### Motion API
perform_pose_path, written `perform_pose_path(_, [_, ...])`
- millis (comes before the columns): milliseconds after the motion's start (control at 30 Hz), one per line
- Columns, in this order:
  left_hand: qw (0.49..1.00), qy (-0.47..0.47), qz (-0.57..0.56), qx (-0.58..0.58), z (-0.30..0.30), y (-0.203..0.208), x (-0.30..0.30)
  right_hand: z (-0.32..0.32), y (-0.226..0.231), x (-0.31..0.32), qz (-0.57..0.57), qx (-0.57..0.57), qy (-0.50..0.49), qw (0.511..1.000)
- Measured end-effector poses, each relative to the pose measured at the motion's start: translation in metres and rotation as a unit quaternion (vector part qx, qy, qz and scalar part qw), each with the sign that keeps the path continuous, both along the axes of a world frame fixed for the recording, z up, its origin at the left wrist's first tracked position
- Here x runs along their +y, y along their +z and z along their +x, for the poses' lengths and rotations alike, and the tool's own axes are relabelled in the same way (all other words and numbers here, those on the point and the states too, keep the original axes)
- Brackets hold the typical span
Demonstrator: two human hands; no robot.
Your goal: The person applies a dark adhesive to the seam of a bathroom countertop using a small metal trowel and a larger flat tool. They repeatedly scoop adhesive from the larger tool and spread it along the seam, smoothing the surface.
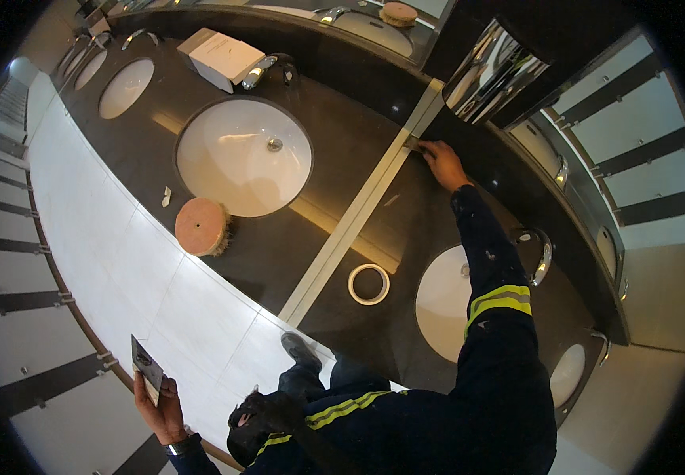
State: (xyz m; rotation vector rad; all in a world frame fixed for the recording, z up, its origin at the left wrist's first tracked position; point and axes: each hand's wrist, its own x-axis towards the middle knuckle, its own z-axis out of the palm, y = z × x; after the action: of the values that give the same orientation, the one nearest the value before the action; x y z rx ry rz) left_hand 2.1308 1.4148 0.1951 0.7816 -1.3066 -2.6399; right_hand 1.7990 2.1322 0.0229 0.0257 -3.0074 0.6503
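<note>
Pale strips [350,226] spanned the dark countertop [279,252], and the right hand [443,164] was busy at their back end

Two parallel strips, apparently masking tape, ran unbroken from the countertop's front edge to its back edge, a thin line between them. Laying them looked done. The back end seemed unfinished: the right hand pinched a small flat piece [414,144] there, seemingly against the strips, though the piece was too small to identify. Whether the line between them was complete along its length could not be told.

The left hand [162,413] gripped a flat metal scraper [147,366], smeared dark grey, out beyond the front edge and well apart from the strips.

A tape roll [369,302] lay flat on the countertop just right of the strips, between them and the right-hand basin [440,309]. To their left, a round brush [201,226] rested at the front edge, near the larger-looking basin [243,162]. Behind that basin, by the back edge, a cardboard box [221,55] stood beside a chrome faucet [259,72].
</note>
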Motion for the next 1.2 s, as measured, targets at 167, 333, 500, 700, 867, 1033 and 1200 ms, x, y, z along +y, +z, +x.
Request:
perform_pose_path(167, [0.996, 0.078, -0.005, -0.042, 0.005, -0.003, 0.037, -0.009, -0.018, -0.001, 0.03, 0.043, -0.009, 0.999])
perform_pose_path(333, [0.997, 0.061, -0.011, -0.047, 0.015, -0.005, 0.051, -0.013, -0.017, -0.01, 0.041, 0.04, -0.041, 0.998])
perform_pose_path(500, [0.991, 0.056, -0.104, -0.055, 0.021, -0.01, 0.061, -0.015, -0.013, -0.018, 0.05, 0.031, -0.043, 0.997])
perform_pose_path(700, [0.985, 0.086, -0.13, -0.079, 0.028, -0.017, 0.065, -0.014, 0.005, -0.012, 0.154, -0.018, -0.01, 0.988])
perform_pose_path(867, [0.986, 0.074, -0.128, -0.075, 0.033, -0.015, 0.065, -0.01, 0.024, -0.014, 0.146, 0.003, 0.027, 0.989])
perform_pose_path(1033, [0.943, 0.04, -0.317, -0.089, 0.031, -0.014, 0.076, -0.002, 0.016, -0.023, 0.089, 0.017, 0.059, 0.994])
perform_pose_path(1200, [0.98, 0.11, -0.141, -0.09, 0.034, -0.018, 0.069, 0.007, 0.014, -0.033, 0.157, -0.035, 0.068, 0.985])
